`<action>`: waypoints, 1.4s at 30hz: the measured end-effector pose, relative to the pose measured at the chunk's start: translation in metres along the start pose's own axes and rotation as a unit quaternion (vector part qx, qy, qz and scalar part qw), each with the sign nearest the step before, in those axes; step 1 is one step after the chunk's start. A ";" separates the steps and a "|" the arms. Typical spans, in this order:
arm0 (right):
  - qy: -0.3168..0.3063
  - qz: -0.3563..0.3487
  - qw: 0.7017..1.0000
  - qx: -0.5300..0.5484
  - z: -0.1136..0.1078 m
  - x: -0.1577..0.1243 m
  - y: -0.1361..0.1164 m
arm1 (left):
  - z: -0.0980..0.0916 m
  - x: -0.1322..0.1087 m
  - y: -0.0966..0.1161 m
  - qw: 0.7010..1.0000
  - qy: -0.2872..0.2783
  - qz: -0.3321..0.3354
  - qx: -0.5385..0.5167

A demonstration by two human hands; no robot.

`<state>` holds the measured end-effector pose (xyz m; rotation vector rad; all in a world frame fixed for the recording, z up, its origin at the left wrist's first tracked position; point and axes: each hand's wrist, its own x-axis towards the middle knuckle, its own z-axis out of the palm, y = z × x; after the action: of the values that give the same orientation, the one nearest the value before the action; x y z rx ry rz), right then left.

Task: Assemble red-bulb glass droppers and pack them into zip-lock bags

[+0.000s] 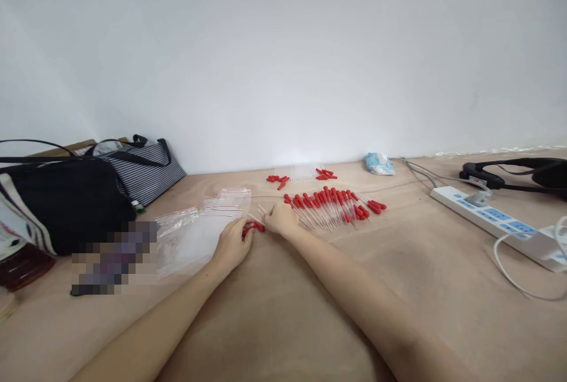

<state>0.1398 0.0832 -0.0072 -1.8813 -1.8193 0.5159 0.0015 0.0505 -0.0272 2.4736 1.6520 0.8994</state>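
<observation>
Mid-counter [283, 311], the left hand [233, 243] clamps red-bulbed droppers [252, 227] beside clear bags [199, 234]; the right hand [281, 218] curls alongside, its grip impossible to tell.

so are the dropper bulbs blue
No, the droppers lying beside the right hand all have red bulbs, as do those at the left hand.

Both hands, left hand [231, 246] and right hand [280, 218], pinch red-capped droppers [253, 227] beside bags [201, 229].
</observation>
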 end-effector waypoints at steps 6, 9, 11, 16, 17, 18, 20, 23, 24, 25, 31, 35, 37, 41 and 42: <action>0.031 -0.116 0.992 0.049 -0.031 -0.032 0.052 | 0.002 0.001 -0.005 0.995 0.099 0.008 0.009; 0.083 -0.261 0.954 0.119 -0.045 -0.052 0.090 | 0.003 -0.001 0.006 0.990 0.122 0.058 -0.043; 0.092 -0.285 0.945 0.133 -0.051 -0.064 0.110 | 0.005 -0.004 0.021 0.989 0.095 0.087 -0.078; 0.104 -0.281 0.942 0.153 -0.058 -0.081 0.127 | 0.010 -0.011 0.053 0.984 -0.026 0.100 -0.146; 0.097 -0.285 0.941 0.154 -0.058 -0.082 0.125 | 0.010 -0.012 0.056 0.982 -0.037 0.098 -0.155; 0.087 -0.291 0.940 0.155 -0.057 -0.083 0.123 | 0.011 -0.013 0.057 0.981 -0.043 0.096 -0.161; 0.069 -0.301 0.938 0.157 -0.055 -0.083 0.118 | 0.011 -0.014 0.057 0.980 -0.047 0.095 -0.169; 0.061 -0.295 0.940 0.160 -0.052 -0.083 0.114 | 0.011 -0.015 0.054 0.978 -0.049 0.096 -0.179; 0.059 -0.291 0.941 0.161 -0.052 -0.084 0.114 | 0.010 -0.015 0.053 0.977 -0.051 0.097 -0.182; 0.055 -0.288 0.942 0.161 -0.052 -0.084 0.113 | 0.010 -0.015 0.053 0.976 -0.053 0.100 -0.185; 0.036 -0.283 0.945 0.161 -0.054 -0.085 0.112 | 0.012 -0.016 0.052 0.972 -0.051 0.118 -0.195; 0.037 -0.308 0.937 0.161 -0.054 -0.089 0.110 | 0.011 -0.016 0.053 0.975 -0.032 0.102 -0.193; 0.032 -0.311 0.936 0.163 -0.053 -0.091 0.109 | 0.009 -0.017 0.055 0.976 -0.029 0.111 -0.187; 0.024 -0.341 0.931 0.125 -0.054 -0.091 0.111 | 0.008 -0.020 0.057 0.976 -0.019 0.134 -0.172; 0.025 -0.361 0.927 0.096 -0.056 -0.089 0.113 | 0.009 -0.021 0.057 0.975 -0.022 0.138 -0.170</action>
<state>0.2596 -0.0111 -0.0309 -0.9715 -2.1528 0.3496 0.0476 0.0104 -0.0245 2.4881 1.0470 1.0429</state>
